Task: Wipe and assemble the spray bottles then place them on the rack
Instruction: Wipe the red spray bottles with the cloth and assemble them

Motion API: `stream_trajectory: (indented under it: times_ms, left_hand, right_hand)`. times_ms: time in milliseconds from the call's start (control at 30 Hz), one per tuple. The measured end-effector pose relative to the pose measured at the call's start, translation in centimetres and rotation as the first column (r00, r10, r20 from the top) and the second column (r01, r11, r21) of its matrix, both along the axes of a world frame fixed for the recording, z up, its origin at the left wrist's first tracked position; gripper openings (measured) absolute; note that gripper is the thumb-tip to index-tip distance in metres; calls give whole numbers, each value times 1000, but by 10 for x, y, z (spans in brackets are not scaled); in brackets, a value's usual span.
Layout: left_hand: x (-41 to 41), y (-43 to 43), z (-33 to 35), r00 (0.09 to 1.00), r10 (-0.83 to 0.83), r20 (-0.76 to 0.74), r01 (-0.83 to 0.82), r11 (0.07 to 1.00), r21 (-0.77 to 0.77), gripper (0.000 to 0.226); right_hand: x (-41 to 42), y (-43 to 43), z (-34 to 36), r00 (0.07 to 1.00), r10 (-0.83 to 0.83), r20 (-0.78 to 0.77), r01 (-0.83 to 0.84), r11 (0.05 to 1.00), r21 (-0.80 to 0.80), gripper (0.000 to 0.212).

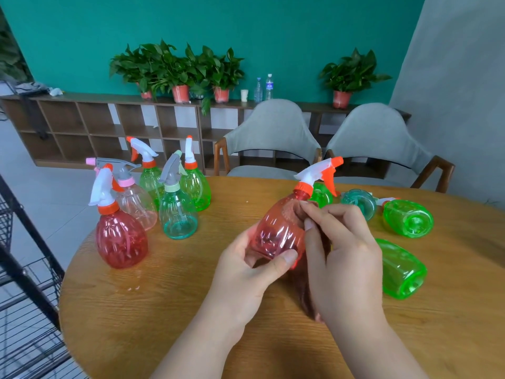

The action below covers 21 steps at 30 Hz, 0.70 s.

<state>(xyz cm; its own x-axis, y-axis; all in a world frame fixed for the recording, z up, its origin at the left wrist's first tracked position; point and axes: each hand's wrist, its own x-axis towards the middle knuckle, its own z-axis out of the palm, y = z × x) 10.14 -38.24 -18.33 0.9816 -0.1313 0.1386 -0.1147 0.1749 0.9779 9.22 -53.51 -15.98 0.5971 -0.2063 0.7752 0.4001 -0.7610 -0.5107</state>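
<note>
Head view has you holding the red bottle (278, 231) tilted above the middle of the table (191, 310), its white-and-orange trigger head (317, 170) already on and pointing to the far right. Your left hand (246, 272) wraps thumb and fingers round the base. Your right hand (344, 253) has its fingers curled, pinching a brown cloth (307, 294) against the bottle's shoulder. The main risk, as I judge it, is the grip: smooth, ribbed plastic held only at the bottom can twist or slip out if you rub hard near the neck. A firm rub there could also loosen the trigger collar. The nozzle hangs just above a small green bottle (321, 195), so a swing of the wrist may knock it. To the right, a teal bottle (356, 201) and two green bottles (408, 218) lie on their sides, the near one (400, 269) just beside your right wrist. They look light and rounded, so a nudge from your forearm could roll them. The black wire rack (24, 269) stands off the table's left edge. Five assembled bottles (179, 214) stand clustered between you and it, the standing red one (121, 239) nearest. Carrying across low could topple them.
</note>
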Motion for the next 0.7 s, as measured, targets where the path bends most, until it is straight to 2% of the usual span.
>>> stream_trajectory:
  times_ms: [200, 467, 700]
  left_hand:
    - [2, 1, 0, 998, 69, -13, -70, 993, -98, 68]
    - [-6, -4, 4, 984, 86, 159, -109, 984, 141, 79]
    - [-7, -6, 5, 973, 128, 192, -158, 976, 151, 80]
  right_hand:
    - [-4, 5, -2, 988, 136, -66, -141, 987, -75, 29]
    - [4, -16, 4, 1000, -22, 14, 22, 1000, 0, 28]
    - [-2, -11, 4, 996, 81, -26, -82, 996, -43, 27]
